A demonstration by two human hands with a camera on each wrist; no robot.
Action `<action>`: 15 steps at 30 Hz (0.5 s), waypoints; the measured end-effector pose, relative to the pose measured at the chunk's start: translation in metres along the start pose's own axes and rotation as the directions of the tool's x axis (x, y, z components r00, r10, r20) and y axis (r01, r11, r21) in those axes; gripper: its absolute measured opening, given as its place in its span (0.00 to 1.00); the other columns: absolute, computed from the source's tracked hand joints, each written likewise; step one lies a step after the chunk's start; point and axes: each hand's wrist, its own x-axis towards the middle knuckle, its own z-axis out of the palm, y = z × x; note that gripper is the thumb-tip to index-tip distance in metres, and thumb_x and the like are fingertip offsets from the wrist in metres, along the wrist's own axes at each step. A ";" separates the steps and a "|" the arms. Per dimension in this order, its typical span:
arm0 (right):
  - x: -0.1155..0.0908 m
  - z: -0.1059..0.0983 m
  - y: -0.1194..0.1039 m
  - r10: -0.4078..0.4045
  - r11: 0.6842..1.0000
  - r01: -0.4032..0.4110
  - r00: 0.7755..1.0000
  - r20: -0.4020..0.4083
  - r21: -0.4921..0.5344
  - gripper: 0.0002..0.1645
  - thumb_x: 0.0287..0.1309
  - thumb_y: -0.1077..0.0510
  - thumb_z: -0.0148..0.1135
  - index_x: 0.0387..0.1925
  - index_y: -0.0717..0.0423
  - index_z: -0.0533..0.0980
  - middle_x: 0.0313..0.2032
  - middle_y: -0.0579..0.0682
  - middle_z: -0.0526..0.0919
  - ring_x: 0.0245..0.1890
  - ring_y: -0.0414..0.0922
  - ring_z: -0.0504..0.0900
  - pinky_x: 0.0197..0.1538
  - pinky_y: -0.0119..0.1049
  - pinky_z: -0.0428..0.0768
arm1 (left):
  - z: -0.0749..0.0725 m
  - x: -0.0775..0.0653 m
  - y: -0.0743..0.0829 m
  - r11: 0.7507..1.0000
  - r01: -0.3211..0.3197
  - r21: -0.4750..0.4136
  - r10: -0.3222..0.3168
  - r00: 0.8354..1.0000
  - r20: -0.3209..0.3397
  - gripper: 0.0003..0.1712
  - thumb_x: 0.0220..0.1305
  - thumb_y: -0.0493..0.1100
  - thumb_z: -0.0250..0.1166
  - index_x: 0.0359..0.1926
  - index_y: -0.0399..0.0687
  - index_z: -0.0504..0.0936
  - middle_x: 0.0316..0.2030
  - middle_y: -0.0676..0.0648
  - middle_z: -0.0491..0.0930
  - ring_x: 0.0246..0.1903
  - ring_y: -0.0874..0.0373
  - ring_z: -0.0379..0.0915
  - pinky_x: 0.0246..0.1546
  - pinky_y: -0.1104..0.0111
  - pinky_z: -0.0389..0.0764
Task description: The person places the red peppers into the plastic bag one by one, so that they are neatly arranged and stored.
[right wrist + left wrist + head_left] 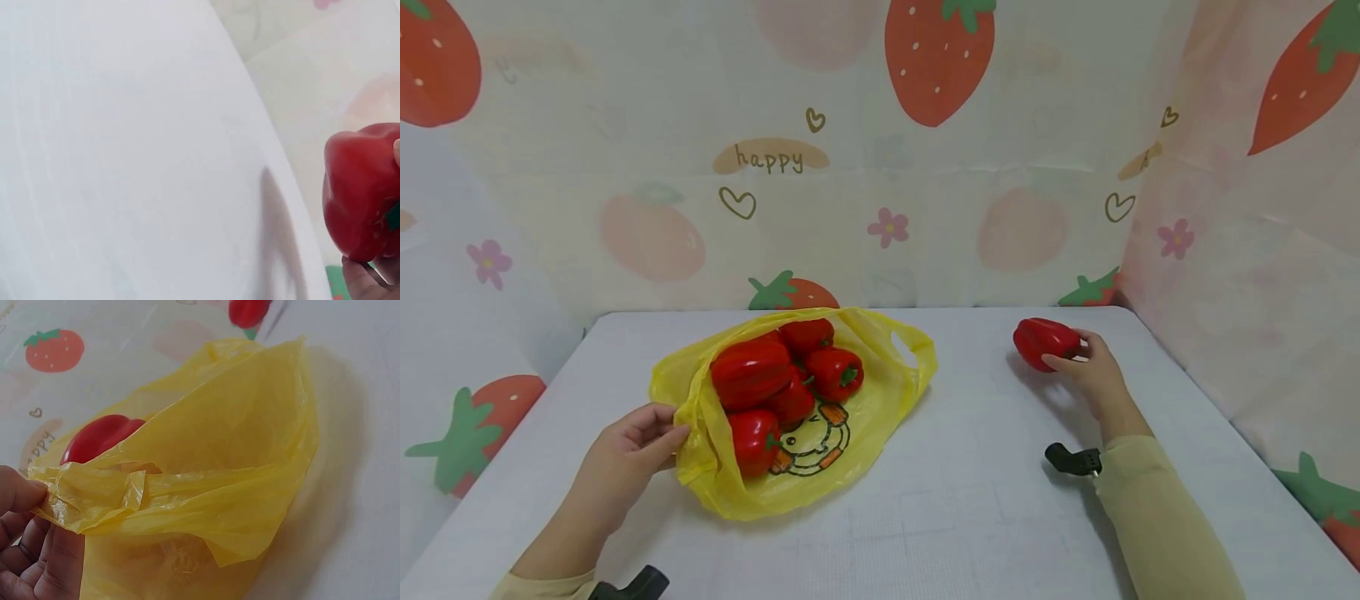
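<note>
My left hand [628, 458] pinches the left edge of a yellow plastic bag [880, 467] that lies on the table with its mouth spread. Several red bell peppers [751, 375] with green stems rest inside it, on a printed cartoon face. In the left wrist view, thumb and fingers grip a folded strip of the bag [225, 500], with part of one pepper [100, 439] showing behind. Over the right side of the table, my right hand [1097, 379] holds another red bell pepper [1043, 343]. The right wrist view shows this pepper [359, 187] between thumb and fingers.
Beneath everything is a white table [955, 517], its back edge against a cloth backdrop [880, 167] printed with strawberries, hearts and flowers. A black device [1071, 459] is at the right wrist, and another [632, 585] at the left. The bag's handle loop [917, 337] points right.
</note>
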 end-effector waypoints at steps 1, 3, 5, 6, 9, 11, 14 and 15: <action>-0.001 0.001 -0.003 -0.010 1.000 0.010 1.000 0.005 0.010 0.54 0.50 0.45 0.66 0.70 0.51 0.45 0.66 0.60 0.54 0.64 0.58 0.53 0.59 0.54 0.66 | 0.000 0.000 0.000 1.000 0.001 -0.004 -0.001 1.000 0.000 0.24 0.63 0.53 0.57 0.52 0.40 0.70 0.42 0.43 0.77 0.36 0.63 0.75 0.37 0.71 0.80; -0.003 0.004 -0.008 -0.025 0.999 0.025 1.000 0.018 0.022 0.54 0.50 0.46 0.66 0.69 0.50 0.45 0.65 0.59 0.55 0.63 0.58 0.54 0.59 0.54 0.66 | 0.000 0.000 0.000 1.000 0.008 -0.006 -0.008 1.000 0.001 0.24 0.63 0.53 0.57 0.52 0.40 0.70 0.42 0.43 0.77 0.36 0.63 0.75 0.37 0.71 0.80; -0.005 0.008 -0.014 -0.040 0.999 0.039 0.999 0.030 0.032 0.54 0.49 0.47 0.67 0.69 0.50 0.46 0.64 0.59 0.56 0.63 0.58 0.55 0.59 0.54 0.67 | 0.000 0.000 0.001 1.000 0.011 -0.008 -0.011 1.000 0.002 0.24 0.63 0.53 0.57 0.52 0.40 0.70 0.42 0.43 0.77 0.36 0.63 0.75 0.37 0.71 0.80; -0.006 0.010 -0.017 -0.049 0.998 0.048 0.998 0.036 0.036 0.54 0.49 0.47 0.67 0.69 0.49 0.46 0.64 0.59 0.57 0.62 0.58 0.56 0.58 0.54 0.67 | 0.000 0.000 0.001 1.000 0.012 -0.009 -0.012 1.000 0.002 0.24 0.63 0.53 0.57 0.52 0.40 0.70 0.42 0.43 0.77 0.36 0.63 0.75 0.37 0.71 0.80; -0.009 0.015 -0.024 -0.077 0.996 0.074 0.995 0.057 0.058 0.53 0.49 0.48 0.67 0.69 0.49 0.46 0.64 0.59 0.57 0.62 0.58 0.57 0.58 0.54 0.67 | 0.000 0.000 0.001 1.000 0.010 -0.009 -0.010 1.000 0.001 0.25 0.63 0.52 0.57 0.53 0.40 0.70 0.42 0.43 0.77 0.36 0.63 0.75 0.37 0.72 0.80; -0.010 0.018 -0.027 -0.094 0.993 0.089 0.993 0.074 0.075 0.53 0.49 0.48 0.67 0.69 0.49 0.46 0.64 0.58 0.58 0.62 0.58 0.58 0.59 0.54 0.67 | 0.001 0.000 0.001 1.000 0.008 -0.007 -0.008 1.000 0.001 0.25 0.63 0.52 0.57 0.52 0.39 0.70 0.42 0.43 0.77 0.36 0.63 0.75 0.37 0.71 0.80; -0.013 0.021 -0.032 -0.117 0.989 0.106 0.988 0.102 0.107 0.52 0.49 0.49 0.67 0.69 0.49 0.48 0.63 0.58 0.59 0.61 0.58 0.59 0.59 0.53 0.67 | 0.001 0.000 0.001 1.000 0.006 -0.005 -0.006 1.000 -0.001 0.25 0.63 0.52 0.57 0.52 0.39 0.70 0.42 0.43 0.77 0.36 0.63 0.75 0.37 0.71 0.80; -0.014 0.023 -0.033 -0.124 0.987 0.111 0.986 0.112 0.116 0.51 0.49 0.49 0.67 0.68 0.49 0.48 0.62 0.58 0.59 0.61 0.58 0.59 0.59 0.53 0.67 | 0.001 0.000 0.001 1.000 0.006 -0.003 -0.006 1.000 0.001 0.25 0.63 0.53 0.57 0.52 0.40 0.70 0.42 0.43 0.77 0.36 0.63 0.75 0.37 0.72 0.80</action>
